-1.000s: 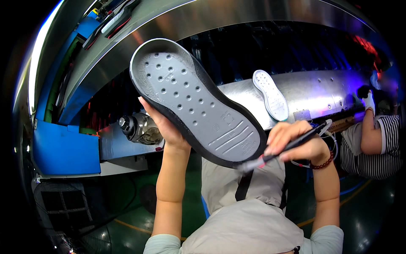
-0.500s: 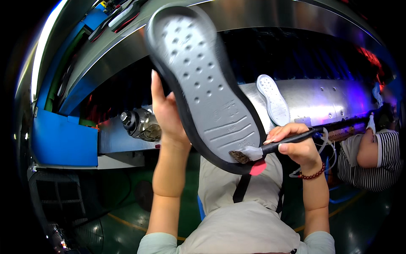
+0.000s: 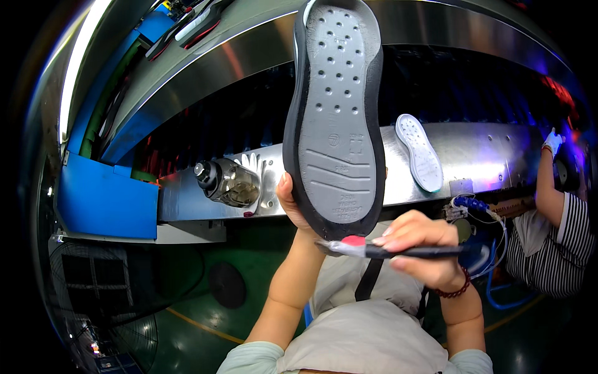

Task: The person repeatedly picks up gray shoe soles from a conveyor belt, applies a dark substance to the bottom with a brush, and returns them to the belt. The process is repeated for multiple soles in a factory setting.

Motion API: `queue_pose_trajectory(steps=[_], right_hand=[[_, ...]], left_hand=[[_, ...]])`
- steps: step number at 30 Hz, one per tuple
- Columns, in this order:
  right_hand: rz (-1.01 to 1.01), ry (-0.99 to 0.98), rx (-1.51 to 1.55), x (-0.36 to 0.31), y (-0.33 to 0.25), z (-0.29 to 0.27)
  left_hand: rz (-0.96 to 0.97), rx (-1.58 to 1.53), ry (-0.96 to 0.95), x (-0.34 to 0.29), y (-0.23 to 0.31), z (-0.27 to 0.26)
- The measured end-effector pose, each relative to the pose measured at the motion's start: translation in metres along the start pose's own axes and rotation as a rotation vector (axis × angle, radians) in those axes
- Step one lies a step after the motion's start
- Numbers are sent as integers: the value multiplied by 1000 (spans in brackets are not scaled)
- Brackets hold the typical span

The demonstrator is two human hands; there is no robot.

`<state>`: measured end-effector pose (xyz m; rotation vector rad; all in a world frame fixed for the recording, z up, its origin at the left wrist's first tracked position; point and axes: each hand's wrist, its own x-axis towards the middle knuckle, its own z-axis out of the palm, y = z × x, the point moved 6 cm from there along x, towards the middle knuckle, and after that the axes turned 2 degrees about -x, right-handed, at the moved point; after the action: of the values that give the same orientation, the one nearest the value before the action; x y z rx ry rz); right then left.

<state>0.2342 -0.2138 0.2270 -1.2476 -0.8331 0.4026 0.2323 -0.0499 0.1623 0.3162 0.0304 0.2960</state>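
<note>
In front of me a large shoe sole stands nearly upright, its grey inner face with small holes and grooves toward me and a black rim around it. My left hand grips it from behind at the lower left, with most fingers hidden. My right hand is closed around the dark handle of a brush. The brush tip lies at the sole's lower end, beside a red patch there. Whether the bristles touch the rim I cannot tell.
A smaller pale sole lies on the metal bench. At left are a dark-capped clear bottle, a white glove and a blue machine housing. Another person in striped clothing works at right. Cables hang nearby.
The sole has swung from tilted to nearly upright and shifted right, with my left hand moving along. The brush has moved from the grey inner face down to the sole's lower end.
</note>
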Motion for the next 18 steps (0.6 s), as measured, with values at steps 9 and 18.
queue_pose_trajectory(steps=[9, 18], right_hand=[[-5, 61, 178, 7, 11, -8], [-9, -116, -175, 11, 7, -4]], left_hand=[[-43, 83, -96, 4, 5, 13], [-83, 51, -232, -2, 8, 7]])
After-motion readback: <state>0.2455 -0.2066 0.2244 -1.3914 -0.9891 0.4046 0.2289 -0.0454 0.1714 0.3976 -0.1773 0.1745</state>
